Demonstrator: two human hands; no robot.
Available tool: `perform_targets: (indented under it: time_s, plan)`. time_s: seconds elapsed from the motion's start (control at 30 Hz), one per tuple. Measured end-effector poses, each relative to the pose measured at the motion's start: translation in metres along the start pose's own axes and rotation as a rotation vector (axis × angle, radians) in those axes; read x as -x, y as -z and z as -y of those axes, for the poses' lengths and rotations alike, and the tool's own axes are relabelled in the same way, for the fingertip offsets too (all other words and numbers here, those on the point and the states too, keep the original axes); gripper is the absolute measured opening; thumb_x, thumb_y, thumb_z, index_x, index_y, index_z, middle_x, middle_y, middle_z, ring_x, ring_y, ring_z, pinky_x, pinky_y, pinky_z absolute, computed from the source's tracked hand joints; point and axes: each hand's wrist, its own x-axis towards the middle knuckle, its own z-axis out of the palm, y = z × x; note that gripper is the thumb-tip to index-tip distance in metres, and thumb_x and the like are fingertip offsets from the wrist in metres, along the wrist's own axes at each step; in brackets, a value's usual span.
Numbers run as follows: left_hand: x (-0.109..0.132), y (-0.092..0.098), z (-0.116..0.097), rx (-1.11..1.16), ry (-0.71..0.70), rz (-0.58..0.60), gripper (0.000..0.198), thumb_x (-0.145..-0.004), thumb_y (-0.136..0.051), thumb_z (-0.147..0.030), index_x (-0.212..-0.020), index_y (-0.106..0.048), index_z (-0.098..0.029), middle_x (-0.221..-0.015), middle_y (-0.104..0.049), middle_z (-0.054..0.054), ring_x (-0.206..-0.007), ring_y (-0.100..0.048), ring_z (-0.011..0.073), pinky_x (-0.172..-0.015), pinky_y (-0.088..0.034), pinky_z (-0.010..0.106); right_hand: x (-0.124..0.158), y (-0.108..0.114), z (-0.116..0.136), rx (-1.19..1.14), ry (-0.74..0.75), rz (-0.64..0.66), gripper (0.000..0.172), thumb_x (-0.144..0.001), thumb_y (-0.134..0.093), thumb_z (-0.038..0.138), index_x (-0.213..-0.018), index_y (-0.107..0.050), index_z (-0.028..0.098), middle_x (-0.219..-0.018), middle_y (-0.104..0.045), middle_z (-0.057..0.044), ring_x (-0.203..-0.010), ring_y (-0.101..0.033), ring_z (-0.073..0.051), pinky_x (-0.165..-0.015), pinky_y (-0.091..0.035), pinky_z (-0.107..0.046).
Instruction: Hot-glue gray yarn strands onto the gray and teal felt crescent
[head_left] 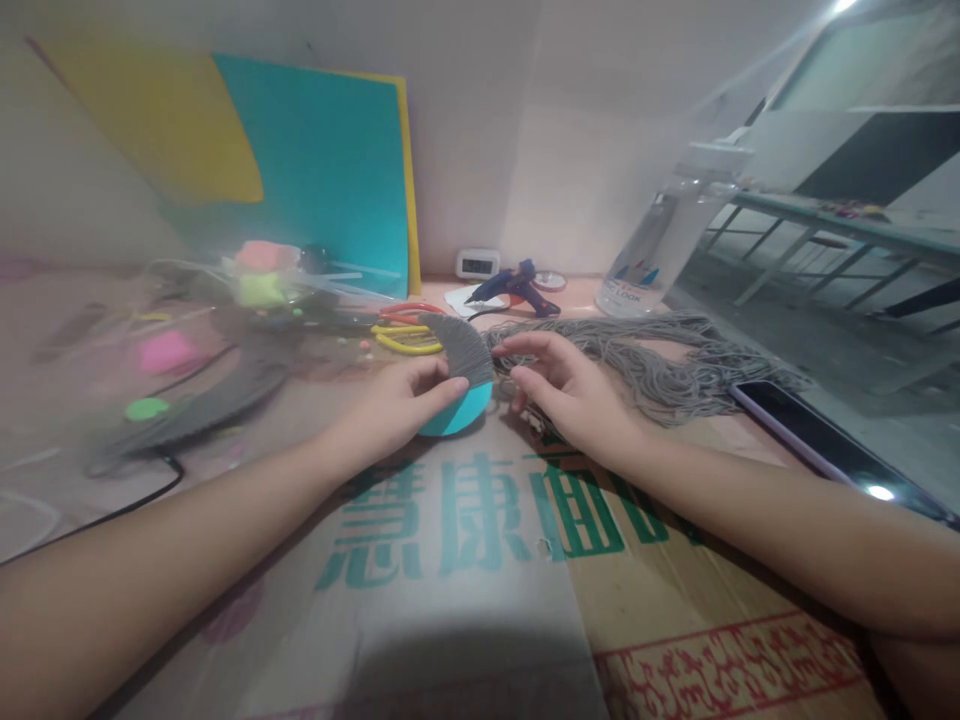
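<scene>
Between my hands is a blue crescent-shaped piece [466,408], its upper part covered by rows of grey cord [459,345]. My left hand [420,395] grips its left edge, thumb on the front face and fingers behind. Just right of the piece, my right hand [562,385] is curved with thumb and forefinger apart; its lower fingers are partly hidden. Behind that hand a tangled heap of grey cord [660,360] spreads to the right. I cannot tell whether a strand runs from the heap to the piece.
A blue glue gun [517,288] lies behind, near a small digital timer [478,264]. A clear bottle [667,235] and a phone [832,445] are on the right. Blue and yellow sheets [330,160] lean on the wall. Printed cardboard [480,620] covers the table; blurred craft bits [169,352] lie left.
</scene>
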Motion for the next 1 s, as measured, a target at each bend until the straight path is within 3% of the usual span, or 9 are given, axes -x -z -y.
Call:
perform_targets:
  time_s: [0.13,0.27,0.43,0.6,0.73,0.87,1.0]
  plan:
    - [-0.001,0.000,0.002,0.002,-0.019,0.007,0.031,-0.083,-0.061,-0.047,-0.087,-0.065,-0.017,-0.085,-0.067,0.002,-0.073,-0.058,0.0161,-0.062,-0.042,0.025,0.001,-0.003,0.001,-0.156,-0.066,0.082,0.033,-0.084,-0.063,0.033,-0.115,-0.051,0.026,-0.119,-0.061,-0.006,-0.059,-0.061,-0.010,-0.059,-0.055,-0.031]
    - [-0.001,0.000,0.003,0.003,-0.041,0.028,0.029,-0.085,-0.060,-0.045,-0.088,-0.065,-0.017,-0.084,-0.067,0.002,-0.074,-0.058,0.0163,-0.064,-0.043,0.025,-0.002,-0.003,-0.001,-0.184,-0.125,0.150,0.036,-0.083,-0.063,0.033,-0.116,-0.050,0.023,-0.088,-0.066,-0.001,-0.062,-0.062,-0.013,-0.059,-0.052,-0.029]
    - [0.000,0.001,0.002,-0.111,-0.067,0.056,0.030,-0.086,-0.058,-0.046,-0.085,-0.065,-0.017,-0.081,-0.064,0.002,-0.072,-0.057,0.0163,-0.064,-0.043,0.027,-0.003,-0.001,0.002,-0.042,-0.177,0.170,0.022,-0.083,-0.062,0.039,-0.087,-0.060,0.017,-0.060,-0.054,0.004,-0.052,-0.049,-0.009,-0.046,-0.036,-0.021]
    - [0.000,0.001,0.002,-0.124,-0.063,0.056,0.034,-0.086,-0.057,-0.050,-0.089,-0.067,-0.017,-0.083,-0.065,0.002,-0.075,-0.057,0.0168,-0.067,-0.043,0.027,-0.001,-0.001,0.005,0.023,-0.191,0.162,0.027,-0.084,-0.060,0.042,-0.073,-0.054,0.018,-0.058,-0.050,0.005,-0.048,-0.045,-0.008,-0.045,-0.033,-0.022]
    - [-0.001,0.000,0.002,0.094,0.062,-0.073,0.042,-0.088,-0.050,-0.054,-0.092,-0.070,-0.017,-0.088,-0.068,0.005,-0.079,-0.059,0.0178,-0.071,-0.046,0.028,-0.001,0.000,0.003,0.054,-0.160,0.136,0.027,-0.085,-0.058,0.042,-0.073,-0.053,0.018,-0.058,-0.049,0.005,-0.049,-0.044,-0.008,-0.045,-0.032,-0.021]
    - [0.000,-0.003,-0.003,0.154,0.086,-0.061,0.033,-0.085,-0.055,-0.046,-0.080,-0.070,-0.017,-0.082,-0.068,0.005,-0.079,-0.060,0.0192,-0.072,-0.048,0.029,0.000,0.000,0.003,0.084,-0.129,0.147,0.026,-0.087,-0.056,0.041,-0.074,-0.053,0.018,-0.060,-0.048,0.005,-0.050,-0.044,-0.008,-0.046,-0.033,-0.021]
    - [0.000,-0.004,-0.007,0.203,0.117,-0.106,0.025,-0.081,-0.058,-0.038,-0.073,-0.068,-0.017,-0.067,-0.063,0.003,-0.069,-0.057,0.0179,-0.062,-0.048,0.028,0.001,-0.001,0.006,0.099,-0.122,0.158,0.026,-0.087,-0.056,0.040,-0.073,-0.052,0.018,-0.060,-0.049,0.005,-0.049,-0.045,-0.007,-0.046,-0.033,-0.021]
